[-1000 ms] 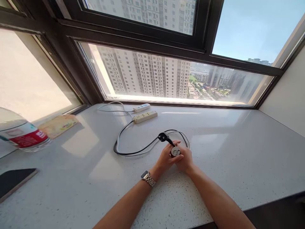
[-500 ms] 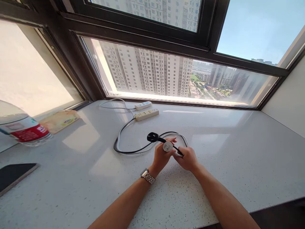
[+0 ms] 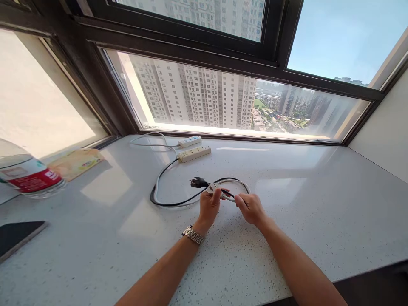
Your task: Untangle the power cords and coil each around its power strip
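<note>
My left hand (image 3: 210, 207), with a metal watch at its wrist, is closed around the white plug (image 3: 213, 187) near its cord end. Just beyond it a black plug (image 3: 198, 182) points left, its prongs bare, with its cord running past my left fingers. My right hand (image 3: 250, 208) grips the black and white power cords (image 3: 228, 196) a short way from the plugs. From there both cords loop behind my hands and curve left over the white speckled counter (image 3: 306, 221). How my fingers wrap the cords is partly hidden.
A cream power strip (image 3: 194, 154) and a white power strip (image 3: 190, 141) lie near the window. On the left are a large water bottle (image 3: 36, 179), a tissue pack (image 3: 76, 163) and a dark phone (image 3: 21, 238). The counter's front edge shows at lower right.
My hands have moved apart, drawing a stretch of cord between them. The plugs have turned from facing me to pointing left, and my left hand has shifted slightly left.
</note>
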`<move>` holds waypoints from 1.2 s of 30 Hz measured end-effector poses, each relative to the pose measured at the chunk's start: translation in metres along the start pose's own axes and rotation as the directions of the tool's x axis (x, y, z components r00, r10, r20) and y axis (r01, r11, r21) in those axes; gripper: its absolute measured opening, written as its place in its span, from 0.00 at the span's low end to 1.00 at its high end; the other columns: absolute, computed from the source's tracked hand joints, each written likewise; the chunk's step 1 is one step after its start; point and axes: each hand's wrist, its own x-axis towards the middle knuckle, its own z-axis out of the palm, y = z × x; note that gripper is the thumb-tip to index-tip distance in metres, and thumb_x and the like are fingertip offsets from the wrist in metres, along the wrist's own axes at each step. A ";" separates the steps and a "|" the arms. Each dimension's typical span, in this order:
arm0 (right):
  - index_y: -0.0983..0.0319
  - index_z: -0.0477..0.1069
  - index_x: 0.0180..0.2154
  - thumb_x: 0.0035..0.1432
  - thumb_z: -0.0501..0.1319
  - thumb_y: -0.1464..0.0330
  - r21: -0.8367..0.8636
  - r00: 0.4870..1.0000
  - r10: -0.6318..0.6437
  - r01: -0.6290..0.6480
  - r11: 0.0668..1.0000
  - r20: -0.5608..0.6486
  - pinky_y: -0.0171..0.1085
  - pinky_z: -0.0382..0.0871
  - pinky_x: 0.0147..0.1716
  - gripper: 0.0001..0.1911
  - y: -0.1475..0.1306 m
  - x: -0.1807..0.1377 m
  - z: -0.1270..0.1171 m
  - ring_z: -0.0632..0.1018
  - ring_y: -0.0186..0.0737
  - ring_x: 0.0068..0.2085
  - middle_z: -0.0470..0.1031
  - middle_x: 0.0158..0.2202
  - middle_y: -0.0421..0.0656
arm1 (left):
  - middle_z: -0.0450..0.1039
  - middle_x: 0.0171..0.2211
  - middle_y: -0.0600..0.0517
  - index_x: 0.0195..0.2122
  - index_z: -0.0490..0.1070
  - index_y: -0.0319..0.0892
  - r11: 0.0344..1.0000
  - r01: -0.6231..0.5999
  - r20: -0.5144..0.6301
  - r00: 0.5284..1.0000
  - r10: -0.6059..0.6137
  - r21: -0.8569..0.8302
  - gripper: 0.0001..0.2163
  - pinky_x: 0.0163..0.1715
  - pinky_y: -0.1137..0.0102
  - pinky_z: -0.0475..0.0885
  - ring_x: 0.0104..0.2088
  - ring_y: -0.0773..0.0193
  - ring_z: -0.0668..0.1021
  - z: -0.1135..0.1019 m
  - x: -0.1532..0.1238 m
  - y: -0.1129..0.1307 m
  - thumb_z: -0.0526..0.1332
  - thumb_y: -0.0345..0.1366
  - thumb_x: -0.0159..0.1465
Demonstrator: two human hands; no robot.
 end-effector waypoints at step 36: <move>0.61 0.61 0.23 0.70 0.37 0.56 -0.274 0.821 -0.569 0.537 0.798 -0.050 0.32 0.51 0.21 0.28 -0.013 -0.014 0.017 0.60 0.30 0.18 0.62 0.16 0.37 | 0.78 0.38 0.44 0.62 0.57 0.48 0.526 0.628 0.307 0.760 -0.573 -0.573 0.29 0.31 0.66 0.77 0.31 0.58 0.82 -0.008 0.007 0.016 0.47 0.56 0.64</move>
